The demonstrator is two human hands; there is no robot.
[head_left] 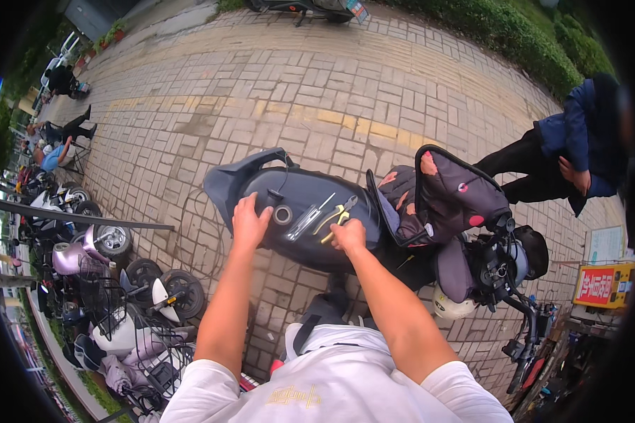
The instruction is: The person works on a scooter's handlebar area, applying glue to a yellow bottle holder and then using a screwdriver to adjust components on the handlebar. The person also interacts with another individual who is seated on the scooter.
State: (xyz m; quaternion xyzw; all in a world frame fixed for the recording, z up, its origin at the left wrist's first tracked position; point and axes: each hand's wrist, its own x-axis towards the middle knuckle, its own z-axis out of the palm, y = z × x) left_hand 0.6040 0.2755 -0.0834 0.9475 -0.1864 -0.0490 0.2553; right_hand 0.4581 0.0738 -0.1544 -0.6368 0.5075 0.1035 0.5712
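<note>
Head view: left hand (250,221) spread beside a ring (290,214), right hand (349,235) holding yellow-handled pliers (343,209). Work looks underway, unfinished.

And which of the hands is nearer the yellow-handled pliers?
Right: the right hand has its fingers on the handles of the pliers; the left hand is well to their left.

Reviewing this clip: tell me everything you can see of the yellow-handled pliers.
The pliers have a dark grey, metal-looking head and two pale yellow handles, apparently plastic-coated and spread apart. They slant across the dark scooter seat, head pointing away from the person and to the right, beside a clear packet on their left. The right hand grips the nearer handle, whose end shows beyond the fingers. Whether they rest on the seat is unclear.
</note>
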